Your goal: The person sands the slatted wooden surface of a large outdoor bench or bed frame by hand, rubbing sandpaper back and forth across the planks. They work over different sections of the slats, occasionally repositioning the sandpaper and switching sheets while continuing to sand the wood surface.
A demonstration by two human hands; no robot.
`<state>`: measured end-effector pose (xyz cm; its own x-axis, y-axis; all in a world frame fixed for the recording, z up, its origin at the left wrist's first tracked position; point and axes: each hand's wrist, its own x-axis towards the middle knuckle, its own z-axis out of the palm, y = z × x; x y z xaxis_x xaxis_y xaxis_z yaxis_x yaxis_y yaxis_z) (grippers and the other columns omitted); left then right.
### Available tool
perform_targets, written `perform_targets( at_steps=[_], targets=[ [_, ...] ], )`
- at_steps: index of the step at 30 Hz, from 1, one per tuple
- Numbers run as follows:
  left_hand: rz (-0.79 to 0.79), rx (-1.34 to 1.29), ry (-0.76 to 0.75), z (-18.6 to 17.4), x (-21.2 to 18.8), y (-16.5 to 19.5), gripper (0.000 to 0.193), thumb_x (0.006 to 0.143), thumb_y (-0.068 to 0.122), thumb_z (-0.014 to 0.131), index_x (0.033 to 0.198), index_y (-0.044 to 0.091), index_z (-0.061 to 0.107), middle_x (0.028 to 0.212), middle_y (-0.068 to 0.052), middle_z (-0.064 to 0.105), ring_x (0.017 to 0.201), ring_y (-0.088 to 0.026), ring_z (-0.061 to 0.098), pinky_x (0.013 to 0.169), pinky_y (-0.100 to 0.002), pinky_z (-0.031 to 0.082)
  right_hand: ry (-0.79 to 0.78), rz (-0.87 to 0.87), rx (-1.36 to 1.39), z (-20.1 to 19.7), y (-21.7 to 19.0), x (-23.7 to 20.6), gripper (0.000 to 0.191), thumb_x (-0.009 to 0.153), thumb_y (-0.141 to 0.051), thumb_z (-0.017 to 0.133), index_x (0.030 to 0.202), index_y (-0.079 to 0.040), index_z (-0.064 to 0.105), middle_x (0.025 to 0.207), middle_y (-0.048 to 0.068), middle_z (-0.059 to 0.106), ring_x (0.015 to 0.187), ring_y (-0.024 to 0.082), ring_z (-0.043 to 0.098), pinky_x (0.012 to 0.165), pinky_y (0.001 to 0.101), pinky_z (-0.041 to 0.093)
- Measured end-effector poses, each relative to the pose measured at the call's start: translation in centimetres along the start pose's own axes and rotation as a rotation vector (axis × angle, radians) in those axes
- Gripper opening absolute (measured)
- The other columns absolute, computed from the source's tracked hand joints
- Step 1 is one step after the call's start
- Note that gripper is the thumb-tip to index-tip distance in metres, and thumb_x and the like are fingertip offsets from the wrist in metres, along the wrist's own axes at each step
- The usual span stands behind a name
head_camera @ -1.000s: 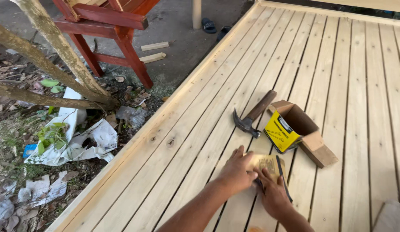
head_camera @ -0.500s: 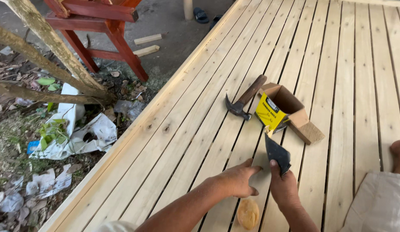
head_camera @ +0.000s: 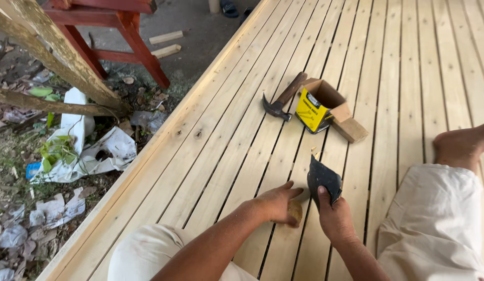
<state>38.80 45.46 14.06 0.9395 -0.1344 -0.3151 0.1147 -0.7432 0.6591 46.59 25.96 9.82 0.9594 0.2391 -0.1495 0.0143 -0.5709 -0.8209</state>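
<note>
Dark sandpaper sheet [head_camera: 323, 179] stands pinched in my right hand [head_camera: 333, 218], fingers closed on its lower edge. My left hand [head_camera: 273, 203] rests half-curled over a tan sanding block [head_camera: 294, 212] on the pale plank deck [head_camera: 226, 145]. Claw hammer [head_camera: 281, 99] and yellow nail box [head_camera: 317, 106] lie at twelve o'clock.

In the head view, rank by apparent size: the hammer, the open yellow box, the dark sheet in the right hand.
1. Open yellow box.
2-3. Hammer and dark sheet look alike; the sheet sits nearer the camera, so unranked.

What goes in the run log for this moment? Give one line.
left hand: pressing tan block on plank deck | right hand: holding dark sandpaper sheet | beyond: hammer, open yellow box
</note>
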Motion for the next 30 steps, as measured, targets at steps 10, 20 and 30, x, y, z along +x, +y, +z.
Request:
perform_targets(
  at_steps=[10, 20, 30],
  targets=[
    [-0.043, 0.374, 0.052, 2.7, -1.7, 3.1, 0.072, 0.076, 0.007, 0.082, 0.142, 0.015, 0.054, 0.139, -0.017, 0.051, 0.126, -0.039, 0.055, 0.096, -0.045, 0.056, 0.022, 0.093, -0.092, -2.2, -2.3, -0.7, 0.069, 0.100, -0.059, 0.046, 0.096, 0.007, 0.068, 0.073, 0.021, 0.069, 0.071, 0.034, 0.066, 0.075, 0.0453, 0.053],
    [-0.143, 0.314, -0.007, 0.2, 0.8, 3.0, 0.069, 0.074, 0.018, 0.083, 0.136, 0.012, 0.054, 0.136, -0.017, 0.050, 0.127, -0.036, 0.054, 0.103, -0.045, 0.051, 0.043, 0.102, 0.041, -2.0, -2.4, 2.7, 0.074, 0.098, -0.063, 0.045, 0.096, 0.007, 0.068, 0.075, 0.020, 0.071, 0.074, 0.030, 0.065, 0.075, 0.0440, 0.054],
    [-0.108, -0.055, 0.359, -3.1, 9.4, 5.0, 0.073, 0.070, 0.023, 0.086, 0.136, 0.018, 0.054, 0.129, -0.014, 0.052, 0.126, -0.037, 0.054, 0.107, -0.044, 0.048, 0.212, 0.128, 0.059, -3.6, -1.7, 8.2, 0.066, 0.100, -0.056, 0.051, 0.105, 0.007, 0.069, 0.082, 0.023, 0.072, 0.079, 0.033, 0.068, 0.080, 0.0449, 0.052]
  ],
)
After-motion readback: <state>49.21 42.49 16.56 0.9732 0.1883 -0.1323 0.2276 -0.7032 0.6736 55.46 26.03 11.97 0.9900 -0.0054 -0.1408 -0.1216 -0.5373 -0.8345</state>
